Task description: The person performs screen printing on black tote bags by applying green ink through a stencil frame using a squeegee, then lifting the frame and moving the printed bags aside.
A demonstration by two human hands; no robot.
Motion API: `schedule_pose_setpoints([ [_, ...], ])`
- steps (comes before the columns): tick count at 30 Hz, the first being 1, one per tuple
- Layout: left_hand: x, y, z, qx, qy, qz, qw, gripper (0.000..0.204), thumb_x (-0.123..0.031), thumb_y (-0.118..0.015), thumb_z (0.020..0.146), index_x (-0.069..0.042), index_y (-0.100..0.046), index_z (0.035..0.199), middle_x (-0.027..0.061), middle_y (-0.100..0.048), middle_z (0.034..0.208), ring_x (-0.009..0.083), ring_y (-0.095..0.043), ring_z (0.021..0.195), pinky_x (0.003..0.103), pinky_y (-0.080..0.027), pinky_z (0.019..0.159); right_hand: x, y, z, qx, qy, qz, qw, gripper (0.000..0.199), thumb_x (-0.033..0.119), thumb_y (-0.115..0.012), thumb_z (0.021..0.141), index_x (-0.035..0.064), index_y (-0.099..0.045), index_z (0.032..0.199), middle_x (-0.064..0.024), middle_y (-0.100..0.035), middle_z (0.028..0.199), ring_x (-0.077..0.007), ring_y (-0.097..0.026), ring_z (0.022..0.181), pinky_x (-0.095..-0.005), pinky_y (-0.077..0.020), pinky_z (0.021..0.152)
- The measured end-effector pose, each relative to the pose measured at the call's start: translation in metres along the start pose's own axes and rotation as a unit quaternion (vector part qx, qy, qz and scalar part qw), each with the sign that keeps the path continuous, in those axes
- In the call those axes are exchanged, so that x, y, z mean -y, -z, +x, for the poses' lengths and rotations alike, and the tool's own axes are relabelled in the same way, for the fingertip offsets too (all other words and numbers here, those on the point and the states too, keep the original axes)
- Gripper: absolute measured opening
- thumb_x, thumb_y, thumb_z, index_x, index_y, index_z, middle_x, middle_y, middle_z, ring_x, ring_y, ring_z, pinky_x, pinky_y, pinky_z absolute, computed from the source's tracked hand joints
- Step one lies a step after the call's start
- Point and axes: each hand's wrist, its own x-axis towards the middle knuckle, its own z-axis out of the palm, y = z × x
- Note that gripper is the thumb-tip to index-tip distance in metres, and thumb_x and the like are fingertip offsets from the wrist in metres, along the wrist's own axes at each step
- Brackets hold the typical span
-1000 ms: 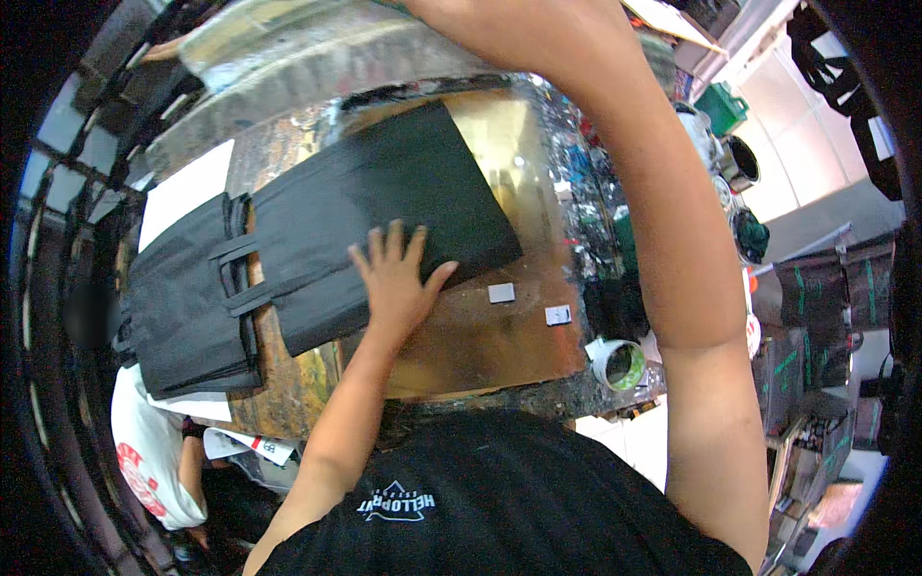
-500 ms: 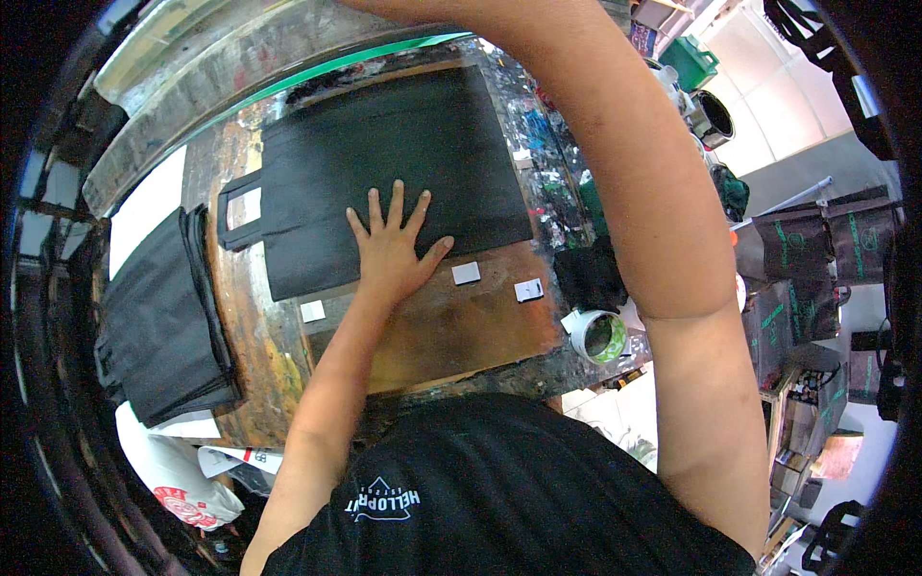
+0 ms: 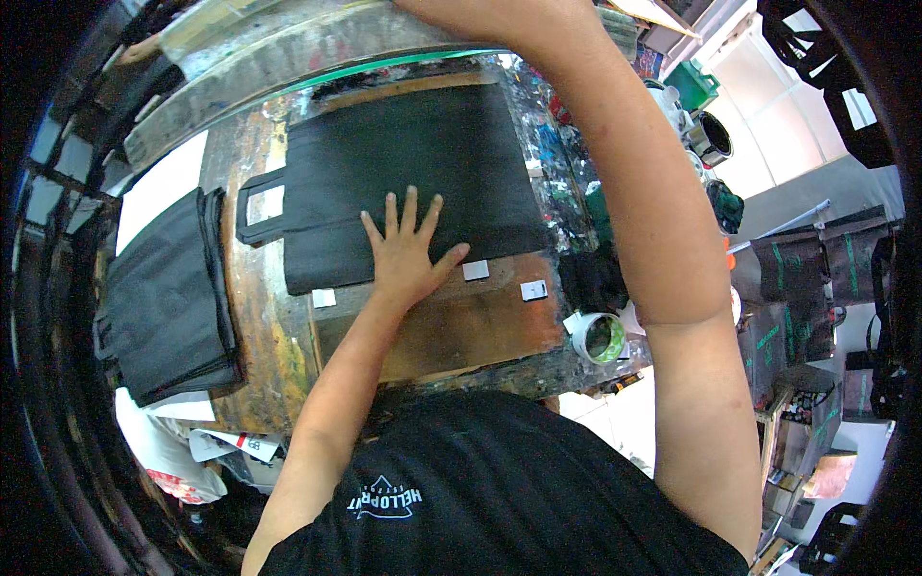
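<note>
A black fabric bag (image 3: pixel 403 134) lies flat on a brown board, its loop handle (image 3: pixel 252 232) extending to the left. My left hand (image 3: pixel 408 254) rests palm down on the bag's near part, fingers spread, gripping nothing. Along the near edge of the bag sit small white tabs: a left tab (image 3: pixel 324 298), a middle tab (image 3: pixel 476 271) and a right tab (image 3: pixel 534 290). My right arm stretches up past the bag's right side. Only the wrist end of my right hand (image 3: pixel 447 10) shows at the top border; its fingers are out of sight near a paint-stained frame (image 3: pixel 288 60) with a green strip.
To the left, a stack of black bags (image 3: pixel 168 298) lies over white sheets. A tub with green residue (image 3: pixel 598 338) stands at the table's right, beside dark cloth (image 3: pixel 591 276). Farther right are a metal can (image 3: pixel 711 137), a green container (image 3: pixel 693 84) and printed dark bags (image 3: pixel 860 254).
Under my left hand, the bag has slid slightly toward me and to the right, its near edge now closer to the tabs. The view has shifted a little; my right arm stays raised.
</note>
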Motion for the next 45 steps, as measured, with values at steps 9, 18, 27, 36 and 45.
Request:
schedule_pose_setpoints([
  [9, 0.028, 0.051, -0.025, -0.056, 0.078, 0.002, 0.995, 0.088, -0.073, -0.048, 0.094, -0.015, -0.037, 0.16, 0.031, -0.028, 0.162, 0.0529, -0.021, 0.151, 0.075, -0.008, 0.117, 0.001, -0.003, -0.007, -0.039, 0.0, -0.004, 0.999, 0.067, 0.067, -0.044, 0.101, 0.0108, -0.064, 0.133, -0.0116, -0.067, 0.103, -0.0221, -0.06, 0.1, -0.0464, -0.0418, 0.094],
  [18, 0.034, 0.017, -0.041, -0.059, 0.105, -0.014, 0.993, 0.09, -0.073, -0.046, 0.094, -0.011, -0.038, 0.159, 0.0293, -0.02, 0.166, 0.0497, -0.013, 0.154, 0.078, 0.001, 0.114, -0.011, -0.028, -0.016, -0.176, 0.061, -0.087, 0.979, 0.051, 0.058, -0.061, 0.094, 0.0195, -0.07, 0.126, -0.0157, -0.071, 0.103, -0.0331, -0.066, 0.106, -0.052, -0.045, 0.091],
  [27, 0.101, 0.189, -0.046, -0.293, 0.142, -0.634, 0.702, 0.08, -0.016, -0.092, 0.076, -0.001, -0.048, 0.141, 0.0093, -0.069, 0.115, 0.0196, -0.067, 0.102, 0.032, -0.056, 0.09, 0.018, -0.052, -0.108, -0.094, 0.06, -0.02, 0.994, 0.056, 0.049, -0.07, 0.087, 0.0151, -0.061, 0.13, -0.0151, -0.063, 0.108, -0.0323, -0.058, 0.109, -0.054, -0.0374, 0.094],
  [36, 0.101, 0.055, -0.145, -0.281, 0.255, -0.474, 0.795, 0.091, -0.026, -0.101, 0.06, 0.002, -0.059, 0.135, 0.0119, -0.069, 0.121, 0.0218, -0.065, 0.108, 0.037, -0.053, 0.094, 0.042, -0.139, -0.192, 0.127, 0.037, -0.038, 0.991, 0.056, 0.019, -0.08, 0.073, 0.0108, -0.055, 0.123, -0.0108, -0.058, 0.108, -0.0302, -0.056, 0.109, -0.049, -0.038, 0.089],
  [45, 0.112, 0.032, -0.159, -0.274, 0.261, -0.264, 0.887, 0.109, -0.046, -0.098, 0.054, -0.007, -0.054, 0.146, 0.0151, -0.069, 0.12, 0.0338, -0.056, 0.106, 0.044, -0.04, 0.097, 0.028, -0.123, -0.158, 0.183, 0.032, 0.025, 0.982, 0.063, 0.019, -0.083, 0.072, 0.0097, -0.05, 0.125, -0.0137, -0.057, 0.108, -0.0345, -0.056, 0.109, -0.0488, -0.0403, 0.086],
])
